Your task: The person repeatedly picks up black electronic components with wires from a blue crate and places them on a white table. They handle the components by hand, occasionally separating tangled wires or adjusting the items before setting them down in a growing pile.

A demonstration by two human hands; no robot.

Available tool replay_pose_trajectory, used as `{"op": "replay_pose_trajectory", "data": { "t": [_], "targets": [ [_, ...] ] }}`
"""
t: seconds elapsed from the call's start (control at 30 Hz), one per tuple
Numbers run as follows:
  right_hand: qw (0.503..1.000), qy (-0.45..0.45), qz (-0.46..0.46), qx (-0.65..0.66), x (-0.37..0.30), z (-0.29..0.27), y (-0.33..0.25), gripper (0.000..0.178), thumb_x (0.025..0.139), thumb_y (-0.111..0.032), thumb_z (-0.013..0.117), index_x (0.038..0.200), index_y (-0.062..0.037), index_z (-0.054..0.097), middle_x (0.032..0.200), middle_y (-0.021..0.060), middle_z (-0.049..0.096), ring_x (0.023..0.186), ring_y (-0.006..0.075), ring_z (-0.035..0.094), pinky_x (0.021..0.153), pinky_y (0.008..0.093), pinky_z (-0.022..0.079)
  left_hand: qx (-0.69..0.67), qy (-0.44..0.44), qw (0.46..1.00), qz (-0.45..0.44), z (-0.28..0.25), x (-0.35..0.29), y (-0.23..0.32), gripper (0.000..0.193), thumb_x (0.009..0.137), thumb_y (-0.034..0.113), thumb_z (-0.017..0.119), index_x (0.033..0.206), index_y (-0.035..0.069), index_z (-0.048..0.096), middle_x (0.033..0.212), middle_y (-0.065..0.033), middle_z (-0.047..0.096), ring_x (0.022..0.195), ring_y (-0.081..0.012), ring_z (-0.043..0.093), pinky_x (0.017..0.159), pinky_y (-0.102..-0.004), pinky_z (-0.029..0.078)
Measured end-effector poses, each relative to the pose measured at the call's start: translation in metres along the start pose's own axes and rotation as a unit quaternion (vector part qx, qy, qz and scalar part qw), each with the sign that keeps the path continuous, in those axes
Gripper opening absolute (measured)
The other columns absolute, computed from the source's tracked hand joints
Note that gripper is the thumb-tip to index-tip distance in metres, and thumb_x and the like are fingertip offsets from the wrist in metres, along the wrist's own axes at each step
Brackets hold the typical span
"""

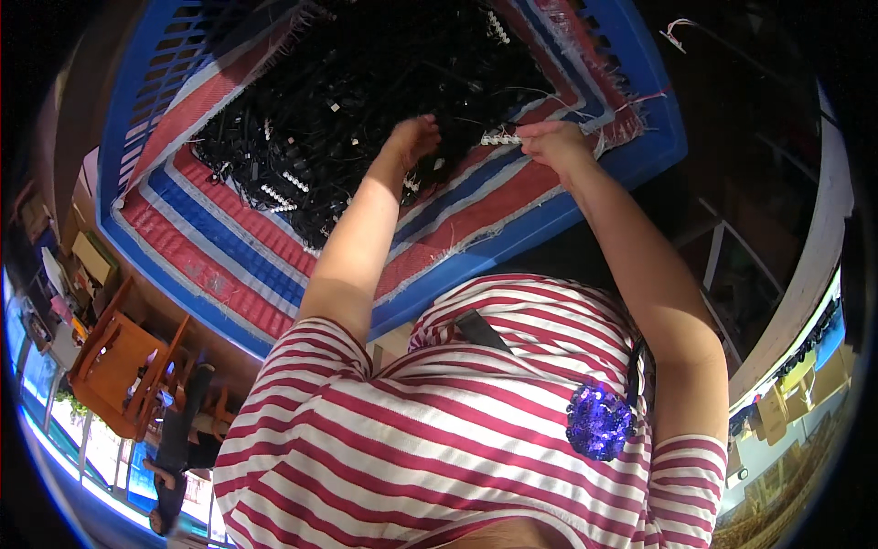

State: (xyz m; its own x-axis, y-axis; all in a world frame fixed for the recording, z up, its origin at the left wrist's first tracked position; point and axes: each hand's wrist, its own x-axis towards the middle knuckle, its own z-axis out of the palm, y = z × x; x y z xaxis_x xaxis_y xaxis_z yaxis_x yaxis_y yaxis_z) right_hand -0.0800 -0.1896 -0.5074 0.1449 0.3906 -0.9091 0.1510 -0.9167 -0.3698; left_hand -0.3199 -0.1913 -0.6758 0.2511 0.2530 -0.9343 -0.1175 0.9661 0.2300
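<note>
A heap of thin black cords or strips [366, 87] with small white pieces fills a large blue plastic basket [681, 137]. My left hand [416, 139] is over the near middle of the heap, its fingers curled. Whatever it may hold is hidden against the black. To its right, my right hand [556, 145] pinches the end of a short white beaded-looking strip [498, 140], which points left toward the heap. Similar white strips [279, 197] lie among the black pieces at the left.
A red, blue and white striped woven sheet [206, 274] with frayed edges lines the basket. On the left are a wooden chair [119, 375] and another person in dark clothes [178, 448]. Cardboard boxes [773, 412] stand at the far right.
</note>
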Motion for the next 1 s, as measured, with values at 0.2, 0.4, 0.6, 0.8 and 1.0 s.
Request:
{"op": "replay_pose_trajectory", "data": {
  "t": [0.2, 0.4, 0.6, 0.8, 1.0],
  "targets": [
    [1.000, 0.008, -0.010, 0.002, 0.005, 0.001, 0.007, 0.024, 0.067, 0.003, 0.060, 0.088, -0.0062, 0.068, 0.082, 0.0088, 0.066, 0.078, 0.0171, 0.061, 0.073, 0.0281, 0.047, 0.130, 0.099, 0.984, 0.070, 0.034, 0.034, 0.044, 0.045, 0.086, 0.037, 0.051, 0.116, 0.004, 0.046, 0.103, -0.0156, 0.057, 0.090, -0.0314, 0.057, 0.078, -0.0422, 0.047],
    [0.999, 0.026, -0.020, -0.022, 0.005, 0.001, 0.010, 0.025, 0.066, 0.004, 0.059, 0.087, -0.0068, 0.068, 0.081, 0.0093, 0.066, 0.077, 0.0164, 0.061, 0.071, 0.0273, 0.047, -0.019, 0.050, 0.997, -0.047, 0.067, 0.037, 0.036, 0.030, 0.089, 0.025, 0.048, 0.104, 0.000, 0.049, 0.087, -0.0174, 0.058, 0.068, -0.0293, 0.060, 0.058, -0.0409, 0.052],
    [0.974, -0.005, -0.137, -0.179, -0.027, -0.010, -0.001, 0.020, 0.075, -0.003, 0.057, 0.093, -0.0002, 0.065, 0.078, 0.0096, 0.065, 0.071, 0.0155, 0.060, 0.067, 0.0255, 0.047, 0.097, -0.048, 0.991, -0.081, 0.090, 0.023, 0.007, 0.027, 0.087, 0.027, 0.045, 0.102, 0.006, 0.051, 0.095, -0.0114, 0.059, 0.078, -0.0214, 0.059, 0.072, -0.0452, 0.048],
    [0.917, 0.031, -0.209, -0.339, -0.033, -0.002, -0.002, 0.015, 0.076, -0.006, 0.057, 0.086, -0.0066, 0.068, 0.077, 0.0132, 0.065, 0.070, 0.0213, 0.062, 0.067, 0.0291, 0.047, -0.102, -0.069, 0.984, -0.129, 0.064, 0.040, -0.005, 0.054, 0.085, 0.048, 0.042, 0.121, 0.009, 0.045, 0.120, -0.0125, 0.050, 0.106, -0.0293, 0.049, 0.092, -0.0475, 0.034],
    [0.927, 0.008, -0.189, -0.325, -0.032, 0.000, -0.005, 0.015, 0.076, -0.006, 0.057, 0.087, -0.0066, 0.068, 0.081, 0.0134, 0.065, 0.076, 0.0237, 0.063, 0.070, 0.0308, 0.048, -0.118, -0.182, 0.967, -0.131, 0.078, 0.007, 0.011, 0.073, 0.077, 0.066, 0.043, 0.118, 0.005, 0.047, 0.111, -0.0164, 0.054, 0.095, -0.0307, 0.054, 0.086, -0.0464, 0.041]
  ]
}}
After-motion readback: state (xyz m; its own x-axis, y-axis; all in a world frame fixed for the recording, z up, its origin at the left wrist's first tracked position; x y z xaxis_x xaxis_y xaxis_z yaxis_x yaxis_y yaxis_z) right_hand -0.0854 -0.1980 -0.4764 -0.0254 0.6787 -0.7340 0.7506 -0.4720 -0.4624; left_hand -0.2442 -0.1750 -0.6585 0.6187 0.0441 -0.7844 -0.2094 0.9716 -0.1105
